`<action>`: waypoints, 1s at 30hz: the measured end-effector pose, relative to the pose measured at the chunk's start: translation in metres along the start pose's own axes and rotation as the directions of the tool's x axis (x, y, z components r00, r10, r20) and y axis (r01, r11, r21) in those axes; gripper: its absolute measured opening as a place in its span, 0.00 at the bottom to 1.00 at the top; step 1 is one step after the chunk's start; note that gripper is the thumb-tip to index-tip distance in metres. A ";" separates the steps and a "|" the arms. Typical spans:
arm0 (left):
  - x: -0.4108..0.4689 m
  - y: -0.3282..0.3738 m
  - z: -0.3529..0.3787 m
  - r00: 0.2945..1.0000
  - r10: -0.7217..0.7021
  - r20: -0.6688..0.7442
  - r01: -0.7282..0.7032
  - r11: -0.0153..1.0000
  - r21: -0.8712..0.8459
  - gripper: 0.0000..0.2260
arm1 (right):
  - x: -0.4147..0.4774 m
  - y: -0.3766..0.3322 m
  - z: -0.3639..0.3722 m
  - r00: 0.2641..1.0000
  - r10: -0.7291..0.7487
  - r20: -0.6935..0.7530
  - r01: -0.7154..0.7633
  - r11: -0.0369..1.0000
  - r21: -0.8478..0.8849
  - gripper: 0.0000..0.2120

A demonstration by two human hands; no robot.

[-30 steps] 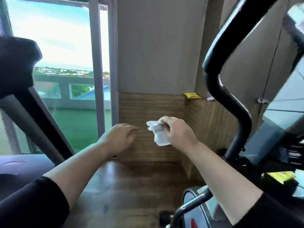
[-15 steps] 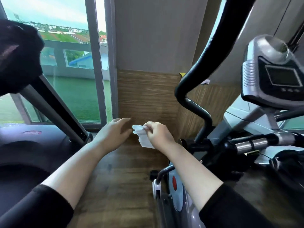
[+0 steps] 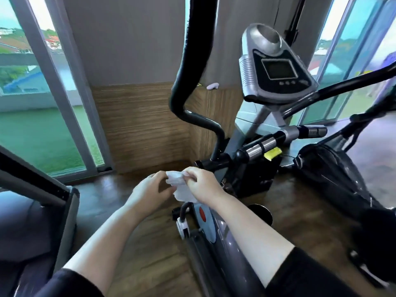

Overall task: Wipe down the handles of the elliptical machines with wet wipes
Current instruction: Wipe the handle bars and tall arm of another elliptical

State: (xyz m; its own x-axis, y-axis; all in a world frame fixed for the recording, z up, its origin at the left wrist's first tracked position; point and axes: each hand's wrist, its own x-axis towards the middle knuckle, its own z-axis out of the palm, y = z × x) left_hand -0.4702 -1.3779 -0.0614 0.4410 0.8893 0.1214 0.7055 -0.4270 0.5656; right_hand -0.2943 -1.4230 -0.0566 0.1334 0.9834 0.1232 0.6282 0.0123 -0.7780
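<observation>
My right hand pinches the wet wipe, thumb and curled fingers closed on its upper right part. The crumpled white sheet hangs down from that pinch, to the left of my knuckles. My left hand comes in from the other side. Its fingertips meet the wipe's left edge, but I cannot tell whether they actually grip it. Both hands hover above the wooden floor, just in front of the elliptical's base. The wipe touches no handle. The long black handle curves up well above my hands, and the short grip bar with its silver bands sits up and to the right, below the console.
</observation>
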 end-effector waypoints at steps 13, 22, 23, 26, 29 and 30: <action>0.002 0.108 0.072 0.860 0.421 0.290 -0.374 0.904 -0.205 0.12 | -0.144 0.045 -0.061 0.821 0.323 -0.470 -0.319 0.943 0.093 0.08; -0.086 0.237 0.158 0.572 0.683 0.454 -0.504 0.730 -0.462 0.18 | -0.333 0.050 -0.104 0.471 0.468 -0.747 -0.468 0.851 0.238 0.17; -0.106 0.254 0.168 0.520 0.708 0.477 -0.525 0.706 -0.476 0.18 | -0.361 0.048 -0.105 0.395 0.480 -0.783 -0.469 0.839 0.278 0.17; -0.154 0.296 0.186 0.394 0.764 0.511 -0.550 0.641 -0.535 0.18 | -0.428 0.039 -0.110 0.256 0.501 -0.827 -0.501 0.801 0.330 0.19; -0.223 0.341 0.198 0.284 0.828 0.484 -0.521 0.556 -0.647 0.11 | -0.504 0.030 -0.109 0.137 0.499 -0.856 -0.508 0.777 0.372 0.15; -0.248 0.356 0.201 0.238 0.848 0.473 -0.517 0.523 -0.678 0.10 | -0.531 0.028 -0.107 0.088 0.491 -0.867 -0.507 0.771 0.385 0.13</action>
State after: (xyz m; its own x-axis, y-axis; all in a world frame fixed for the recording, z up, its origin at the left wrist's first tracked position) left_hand -0.2173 -1.7838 -0.0542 0.9658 -0.2284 0.1226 -0.2350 -0.5716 0.7861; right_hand -0.2652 -1.9641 -0.0777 0.9845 -0.0649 0.1631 0.1214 -0.4196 -0.8995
